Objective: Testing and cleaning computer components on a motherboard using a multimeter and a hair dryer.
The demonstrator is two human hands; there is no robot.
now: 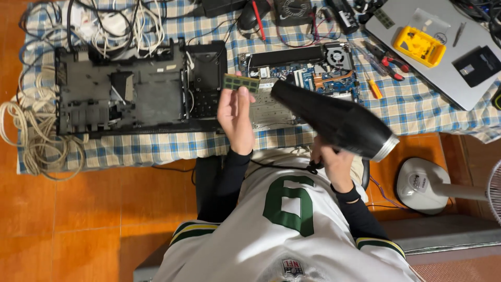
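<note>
My left hand (pixel 236 117) is raised over the checked cloth and pinches a small green memory module (pixel 241 82) by its lower edge. My right hand (pixel 333 162) grips the handle of a black hair dryer (pixel 334 119), whose nozzle points up-left toward the module and ends a short way from it. Below both lies an opened laptop motherboard (pixel 308 75) with a fan (pixel 338 56) at its right end. To the left rests the black plastic laptop bottom case (pixel 135 89).
A blue-and-white checked cloth (pixel 417 104) covers the work surface. On it lie tangled white cables (pixel 36 125), a silver laptop (pixel 433 68) with a yellow multimeter (pixel 419 46), red-handled pliers (pixel 389 62) and a screwdriver (pixel 371 83). A white fan base (pixel 425 185) stands on the orange floor.
</note>
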